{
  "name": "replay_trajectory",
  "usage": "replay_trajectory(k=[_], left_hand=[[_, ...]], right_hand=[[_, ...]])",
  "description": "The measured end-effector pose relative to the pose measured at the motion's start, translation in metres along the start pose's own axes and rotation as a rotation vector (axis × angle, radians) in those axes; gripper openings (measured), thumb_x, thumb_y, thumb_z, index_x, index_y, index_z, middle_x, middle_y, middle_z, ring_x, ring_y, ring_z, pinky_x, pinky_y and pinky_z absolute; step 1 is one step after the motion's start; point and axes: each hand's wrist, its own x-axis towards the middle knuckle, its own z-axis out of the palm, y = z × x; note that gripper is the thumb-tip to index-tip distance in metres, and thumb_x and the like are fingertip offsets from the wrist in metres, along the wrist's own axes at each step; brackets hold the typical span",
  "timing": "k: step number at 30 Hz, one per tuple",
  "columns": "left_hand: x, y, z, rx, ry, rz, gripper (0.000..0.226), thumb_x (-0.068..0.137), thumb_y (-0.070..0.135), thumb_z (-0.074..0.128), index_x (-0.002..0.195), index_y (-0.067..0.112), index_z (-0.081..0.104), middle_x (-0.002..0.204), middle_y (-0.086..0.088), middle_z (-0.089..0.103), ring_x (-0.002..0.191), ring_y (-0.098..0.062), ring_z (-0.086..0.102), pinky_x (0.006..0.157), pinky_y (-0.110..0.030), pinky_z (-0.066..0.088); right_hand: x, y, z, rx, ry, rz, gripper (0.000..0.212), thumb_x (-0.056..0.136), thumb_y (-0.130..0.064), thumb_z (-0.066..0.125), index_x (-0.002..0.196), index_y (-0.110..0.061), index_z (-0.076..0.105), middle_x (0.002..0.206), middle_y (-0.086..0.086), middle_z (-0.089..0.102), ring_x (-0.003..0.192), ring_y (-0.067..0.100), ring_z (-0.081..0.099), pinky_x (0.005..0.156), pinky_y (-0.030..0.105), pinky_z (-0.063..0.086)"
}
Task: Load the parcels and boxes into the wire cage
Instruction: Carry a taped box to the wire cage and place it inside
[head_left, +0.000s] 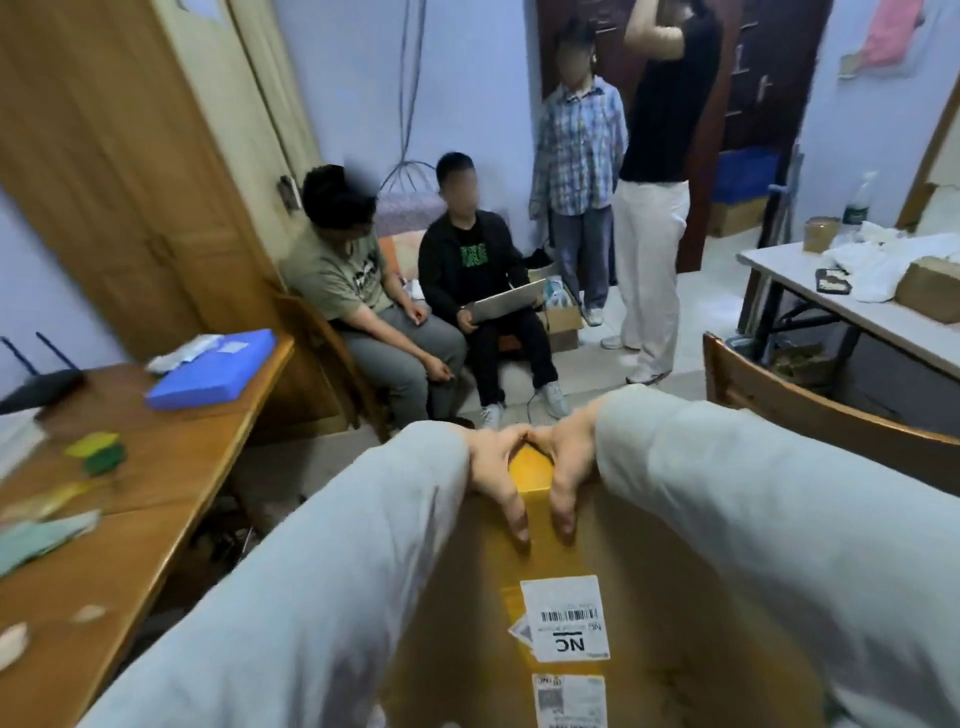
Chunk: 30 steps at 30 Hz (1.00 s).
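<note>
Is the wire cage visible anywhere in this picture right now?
No, the view shows both hands gripping the far end of a cardboard box, with tables and people around, but no cage.

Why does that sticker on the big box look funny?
The white label on the box is upside down from this view: its "NC" reads inverted. A smaller sticker peeks out crookedly beneath its left edge. Both hands, left and right, grip the far edge. No damage shows.
</note>
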Motion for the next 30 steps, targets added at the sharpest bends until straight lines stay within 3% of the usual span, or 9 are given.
replay_trajectory(k=[3, 7, 9, 13, 16, 22, 25, 28, 30], left_hand=[[-0.060, -0.062, -0.008, 0.002, 0.012, -0.112, 0.123, 0.037, 0.055, 0.086, 0.139, 0.050, 0.018, 0.132, 0.003, 0.047, 0.120, -0.025, 0.048, 0.102, -0.044, 0.044], [-0.127, -0.123, -0.014, -0.022, 0.037, -0.233, 0.119, 0.043, 0.054, 0.086, 0.140, 0.049, 0.017, 0.135, 0.005, 0.045, 0.124, -0.027, 0.046, 0.104, -0.048, 0.042], [-0.157, -0.147, -0.018, -0.059, 0.030, -0.280, 0.114, 0.049, 0.049, 0.086, 0.141, 0.048, 0.018, 0.134, 0.005, 0.044, 0.125, -0.027, 0.045, 0.104, -0.048, 0.042], [-0.218, -0.185, -0.018, -0.163, 0.027, -0.365, 0.105, 0.061, 0.040, 0.085, 0.143, 0.041, 0.019, 0.127, 0.008, 0.042, 0.126, -0.023, 0.041, 0.105, -0.042, 0.038], [-0.255, -0.204, -0.011, -0.248, 0.022, -0.459, 0.107, 0.058, 0.042, 0.086, 0.141, 0.044, 0.019, 0.131, 0.009, 0.041, 0.127, -0.023, 0.040, 0.109, -0.044, 0.035], [-0.313, -0.223, 0.030, -0.331, 0.062, -0.658, 0.134, 0.022, 0.067, 0.086, 0.137, 0.055, 0.018, 0.141, 0.012, 0.036, 0.132, -0.021, 0.035, 0.112, -0.045, 0.030], [-0.340, -0.221, 0.062, -0.436, 0.068, -0.757, 0.139, 0.024, 0.064, 0.087, 0.142, 0.049, 0.014, 0.146, 0.011, 0.032, 0.134, -0.022, 0.033, 0.114, -0.044, 0.029], [-0.370, -0.211, 0.096, -0.510, 0.062, -0.881, 0.136, 0.036, 0.060, 0.087, 0.145, 0.048, 0.007, 0.151, 0.008, 0.026, 0.139, -0.024, 0.028, 0.115, -0.044, 0.027], [-0.388, -0.204, 0.122, -0.536, 0.065, -0.962, 0.135, 0.046, 0.056, 0.086, 0.148, 0.042, -0.001, 0.153, 0.003, 0.025, 0.140, -0.025, 0.027, 0.115, -0.041, 0.026]], right_hand=[[0.002, -0.080, -0.001, -0.022, -0.018, -0.082, 0.126, 0.041, -0.041, 0.092, 0.143, -0.049, 0.017, 0.134, 0.003, 0.048, 0.117, 0.032, 0.053, 0.095, 0.049, 0.051], [0.003, -0.166, -0.001, -0.017, -0.069, -0.189, 0.125, 0.046, -0.039, 0.092, 0.142, -0.052, 0.013, 0.133, 0.003, 0.049, 0.117, 0.034, 0.054, 0.094, 0.051, 0.051], [0.005, -0.202, -0.001, -0.043, -0.077, -0.240, 0.130, 0.043, -0.040, 0.093, 0.143, -0.054, 0.011, 0.134, 0.002, 0.047, 0.119, 0.033, 0.053, 0.095, 0.051, 0.051], [-0.001, -0.270, 0.001, -0.144, -0.089, -0.356, 0.121, 0.058, -0.034, 0.090, 0.146, -0.046, 0.009, 0.139, 0.003, 0.042, 0.125, 0.031, 0.047, 0.100, 0.047, 0.048], [-0.008, -0.311, 0.005, -0.239, -0.108, -0.446, 0.118, 0.061, -0.035, 0.089, 0.147, -0.045, 0.009, 0.142, 0.003, 0.038, 0.129, 0.031, 0.041, 0.105, 0.047, 0.042], [-0.023, -0.372, 0.032, -0.477, -0.130, -0.590, 0.121, 0.061, -0.042, 0.087, 0.150, -0.040, 0.006, 0.151, 0.001, 0.028, 0.138, 0.029, 0.029, 0.114, 0.044, 0.028], [-0.030, -0.393, 0.059, -0.574, -0.174, -0.655, 0.127, 0.058, -0.044, 0.088, 0.151, -0.039, 0.002, 0.157, 0.003, 0.021, 0.142, 0.030, 0.024, 0.116, 0.047, 0.025], [-0.041, -0.411, 0.095, -0.674, -0.218, -0.726, 0.142, 0.042, -0.052, 0.089, 0.151, -0.040, -0.002, 0.158, 0.003, 0.019, 0.143, 0.030, 0.023, 0.116, 0.047, 0.026], [-0.048, -0.421, 0.121, -0.722, -0.224, -0.786, 0.139, 0.047, -0.050, 0.089, 0.152, -0.038, -0.002, 0.157, 0.004, 0.023, 0.142, 0.031, 0.025, 0.115, 0.046, 0.027]])
